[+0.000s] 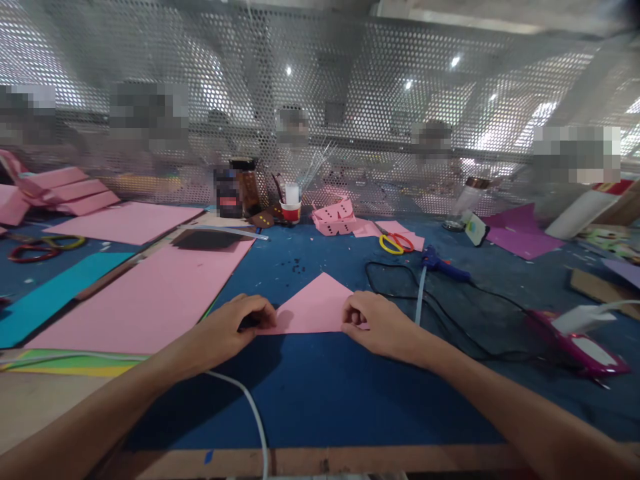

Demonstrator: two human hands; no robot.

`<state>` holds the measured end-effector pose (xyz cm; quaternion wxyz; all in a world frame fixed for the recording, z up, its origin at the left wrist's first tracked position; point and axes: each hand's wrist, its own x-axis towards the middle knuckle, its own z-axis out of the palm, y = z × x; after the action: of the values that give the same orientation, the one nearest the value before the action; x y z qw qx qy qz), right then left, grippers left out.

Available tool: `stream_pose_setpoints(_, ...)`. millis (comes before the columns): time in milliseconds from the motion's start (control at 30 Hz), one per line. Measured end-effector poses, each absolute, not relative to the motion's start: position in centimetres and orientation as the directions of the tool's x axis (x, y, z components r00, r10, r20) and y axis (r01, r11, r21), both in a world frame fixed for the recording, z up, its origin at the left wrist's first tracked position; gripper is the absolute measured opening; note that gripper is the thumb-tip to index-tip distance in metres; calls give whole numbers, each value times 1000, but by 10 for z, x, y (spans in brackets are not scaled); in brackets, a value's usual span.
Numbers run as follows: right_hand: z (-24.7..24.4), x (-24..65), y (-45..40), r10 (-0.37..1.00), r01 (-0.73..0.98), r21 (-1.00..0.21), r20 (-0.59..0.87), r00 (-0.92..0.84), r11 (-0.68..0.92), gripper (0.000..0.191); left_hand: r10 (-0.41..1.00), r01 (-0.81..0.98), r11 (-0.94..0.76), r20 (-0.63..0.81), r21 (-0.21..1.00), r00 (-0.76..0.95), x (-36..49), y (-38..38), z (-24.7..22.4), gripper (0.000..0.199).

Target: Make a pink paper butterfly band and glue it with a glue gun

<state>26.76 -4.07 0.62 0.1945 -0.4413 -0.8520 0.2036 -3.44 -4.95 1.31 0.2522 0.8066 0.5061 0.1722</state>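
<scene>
A pink sheet of paper [315, 310], folded into a triangle with its peak pointing away from me, lies on the blue tabletop. My left hand [245, 317] has its curled fingers pressed at the paper's left corner. At the right corner, my right hand [367, 320] holds the edge, with thumb and fingers bent together. The paper's two end corners are partly hidden under my fingers. Both wrists come in low from the sides of the table.
Large pink sheets [165, 293] and a teal strip [60, 293] lie on the left. Yellow-and-red scissors [395, 241] rest behind my right hand, near a blue glue gun [445, 265] with a black cord. A magenta power strip [580, 347] sits right. Perforated metal screen [350, 87] stands behind.
</scene>
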Motion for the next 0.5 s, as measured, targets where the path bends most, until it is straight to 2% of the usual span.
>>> stream_pose_setpoints(133, 4, 268, -39, 833, 671, -523, 152, -533, 525, 6, 896, 706, -359, 13, 610, 445, -38, -50, 14, 25)
stream_pose_setpoints(333, 4, 268, -39, 828, 662, -528, 158, -539, 532, 7, 866, 666, -342, -53, 663, 497, -49, -42, 13, 47)
stream_pose_setpoints(500, 4, 268, -39, 825, 660, -528, 159, -542, 535, 7, 849, 647, -332, -80, 687, 522, -56, -39, 13, 57)
